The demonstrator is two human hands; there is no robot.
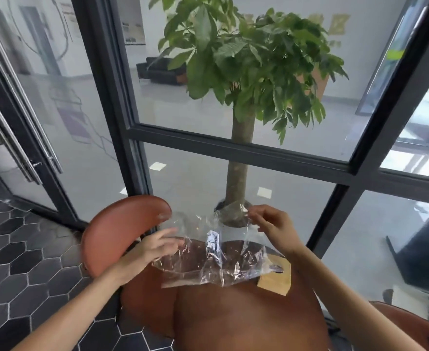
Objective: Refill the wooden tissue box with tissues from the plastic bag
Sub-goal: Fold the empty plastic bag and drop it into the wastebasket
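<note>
I hold a crumpled clear plastic bag (213, 257) in the air over a round brown table (236, 317). My left hand (157, 245) grips the bag's left edge, its fingers blurred. My right hand (271, 225) pinches the bag's upper right edge, higher than the left. The bag looks see-through, with no tissues that I can make out in it. The light wooden tissue box (276, 278) lies on the table under my right forearm, partly hidden behind the bag.
A brown leather chair (117, 234) stands left of the table, and another chair's edge (411, 323) shows at the lower right. A potted tree (238, 158) stands just beyond the table against a glass wall with dark frames. Dark hexagon tiles cover the floor at left.
</note>
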